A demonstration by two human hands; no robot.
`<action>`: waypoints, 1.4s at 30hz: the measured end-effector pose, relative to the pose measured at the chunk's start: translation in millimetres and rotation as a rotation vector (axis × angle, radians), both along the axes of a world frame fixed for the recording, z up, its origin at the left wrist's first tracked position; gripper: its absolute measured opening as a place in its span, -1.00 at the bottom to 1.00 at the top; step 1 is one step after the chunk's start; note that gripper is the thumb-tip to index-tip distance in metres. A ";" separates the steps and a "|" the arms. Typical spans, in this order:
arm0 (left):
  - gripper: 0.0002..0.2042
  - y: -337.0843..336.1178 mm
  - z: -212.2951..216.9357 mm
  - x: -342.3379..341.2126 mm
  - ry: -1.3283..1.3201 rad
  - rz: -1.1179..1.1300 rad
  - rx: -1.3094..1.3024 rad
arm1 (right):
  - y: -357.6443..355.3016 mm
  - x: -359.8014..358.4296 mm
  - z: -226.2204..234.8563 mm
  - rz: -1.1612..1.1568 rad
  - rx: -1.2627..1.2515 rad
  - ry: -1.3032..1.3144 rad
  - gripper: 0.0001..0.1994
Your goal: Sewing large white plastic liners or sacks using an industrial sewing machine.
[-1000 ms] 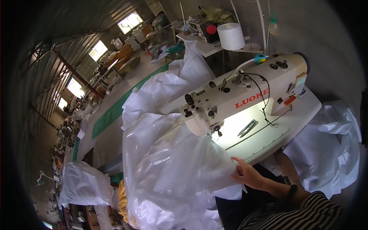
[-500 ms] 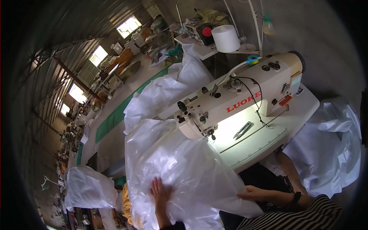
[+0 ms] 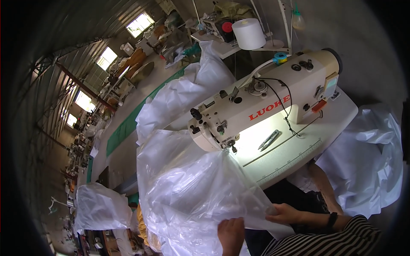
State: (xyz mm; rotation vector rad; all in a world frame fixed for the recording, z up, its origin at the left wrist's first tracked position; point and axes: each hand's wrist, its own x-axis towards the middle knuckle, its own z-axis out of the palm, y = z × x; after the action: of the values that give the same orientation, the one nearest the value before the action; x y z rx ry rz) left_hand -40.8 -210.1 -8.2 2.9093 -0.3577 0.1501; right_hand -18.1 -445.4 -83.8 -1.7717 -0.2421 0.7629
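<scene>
A white, shiny plastic sheet (image 3: 183, 183) spreads over the front left of the sewing machine (image 3: 273, 96), with part of it under the needle area. My right hand (image 3: 284, 213), wearing a dark wristband, pinches the sheet's edge close to my striped sleeve. To its left, my left hand (image 3: 231, 234) is closed in a curl against the sheet near the lower edge; the folds appear gathered in its fingers, though the fingertips are hidden. On the lit machine bed (image 3: 294, 155) lie small thread snips (image 3: 269, 140), touched by neither hand.
More white sheeting (image 3: 183, 94) is heaped behind the machine, and another pile (image 3: 367, 158) hangs at the right. A white thread cone (image 3: 249, 34) stands on the back shelf. At the lower left is a white plastic bundle (image 3: 102, 209). A dark cord (image 3: 287, 106) dangles over the machine arm.
My left hand, which lay spread flat on the sheet, has moved right and toward me and curled closed. The sheet has creased and shifted. My right hand keeps its pinch at the edge.
</scene>
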 end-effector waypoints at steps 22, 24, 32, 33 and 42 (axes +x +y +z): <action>-0.52 -3.2 14.2 36.7 -0.046 -0.103 -0.176 | -30.0 16.0 5.5 -0.027 0.012 -0.077 -0.46; -0.49 -24.1 11.5 48.9 -0.046 -0.169 -0.029 | -18.0 22.8 11.8 -0.216 0.128 -0.198 -0.49; -0.34 -8.5 -14.9 39.8 0.072 -0.029 0.072 | -12.3 7.2 -29.7 -0.191 0.374 0.047 -0.68; -0.34 -9.7 -16.4 41.1 0.077 -0.025 0.070 | -15.6 5.1 -30.1 -0.187 0.371 0.052 -0.68; -0.37 -38.0 -12.2 58.6 0.012 -0.061 -0.061 | -41.3 -5.5 -41.5 0.115 -0.149 -0.162 -0.67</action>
State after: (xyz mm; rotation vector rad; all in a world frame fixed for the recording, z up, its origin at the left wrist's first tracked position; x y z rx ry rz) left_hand 17.8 -248.1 -20.5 2.8347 -0.4321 0.1309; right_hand -23.6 -486.8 -125.3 -1.9772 -0.4073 0.7355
